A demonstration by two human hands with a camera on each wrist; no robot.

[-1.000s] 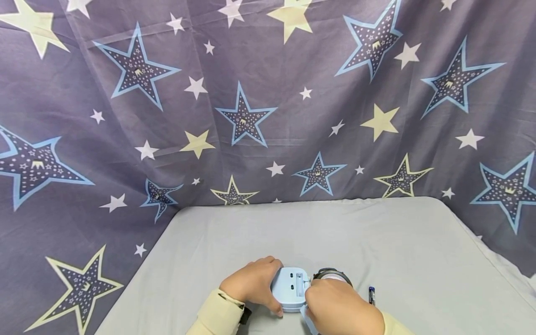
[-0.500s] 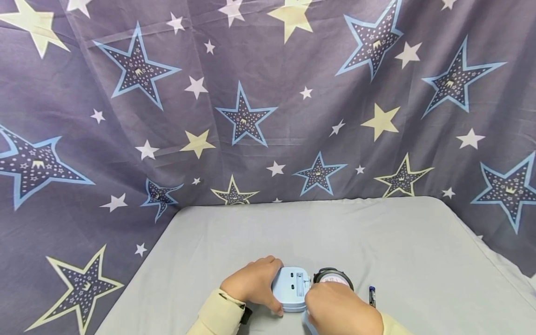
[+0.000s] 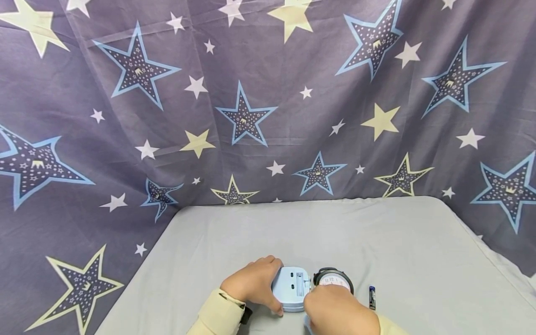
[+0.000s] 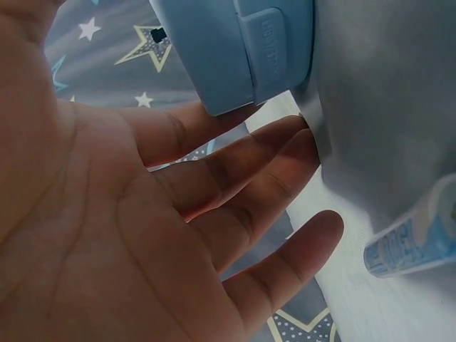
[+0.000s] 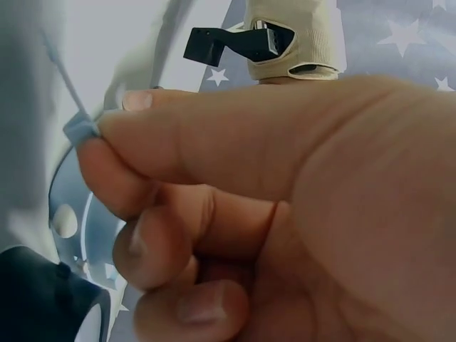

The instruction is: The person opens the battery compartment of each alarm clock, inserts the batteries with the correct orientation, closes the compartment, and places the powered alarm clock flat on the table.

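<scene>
Pale-blue case [image 3: 289, 295] between left hand [image 3: 254, 281] and right hand [image 3: 338, 311].
Nearest, the right hand pinches a small light-blue piece [image 5: 80, 130]; the left hand's thumb and fingers grip the case's left side; beyond sits a black-rimmed clock [image 3: 332, 280]; farthest hangs a starry curtain [image 3: 268, 60].

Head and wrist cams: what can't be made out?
Round black clock: lower dial behind the right hand, head view.
Light-blue strip: mostly covered by the right hand, head view.
Light-blue device: upper part cut off by the top edge, left wrist; its raised lettering is too faint to read.
Printed cylinder: cut off by the right edge, left wrist.
</scene>
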